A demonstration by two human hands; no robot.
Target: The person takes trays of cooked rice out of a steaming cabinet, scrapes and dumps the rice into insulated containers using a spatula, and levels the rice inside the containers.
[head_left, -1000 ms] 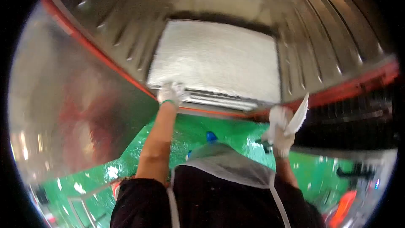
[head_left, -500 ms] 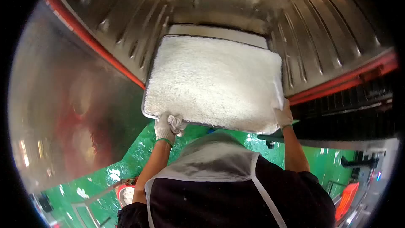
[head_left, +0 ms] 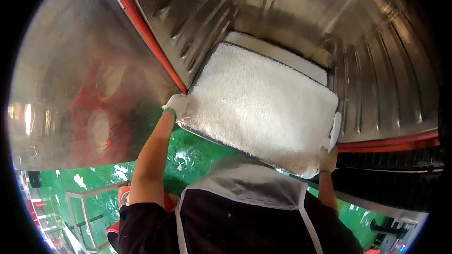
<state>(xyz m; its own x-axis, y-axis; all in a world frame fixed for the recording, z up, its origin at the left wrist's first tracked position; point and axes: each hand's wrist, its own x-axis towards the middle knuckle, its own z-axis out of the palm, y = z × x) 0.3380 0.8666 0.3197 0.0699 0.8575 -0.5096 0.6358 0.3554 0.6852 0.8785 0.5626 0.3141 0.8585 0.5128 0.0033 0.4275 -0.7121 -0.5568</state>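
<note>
A dark-rimmed tray (head_left: 263, 106) filled with white, grain-like material is partly pulled out of a metal cabinet (head_left: 301, 4). My left hand (head_left: 177, 106), in a whitish glove with a green band at the wrist, grips the tray's left front corner. At the right front corner my gloved right hand (head_left: 326, 160) holds the tray's edge, its fingers partly hidden. A flat white scraper (head_left: 335, 130) sticks up from that same hand, along the tray's right side. Behind and beneath this tray, a second white-filled tray (head_left: 282, 58) shows inside the cabinet.
The open metal door (head_left: 94, 94) stands on the left, with a red seal (head_left: 146, 33) along the cabinet's edge. Dark ribbed equipment (head_left: 391, 178) is at the right. A metal frame (head_left: 84, 207) stands on the wet green floor (head_left: 193, 153) at lower left.
Both hands have come onto the tray, which has come forward and uncovered the one behind. Most recently my left hand has moved up to the tray's left side, and the view has turned.
</note>
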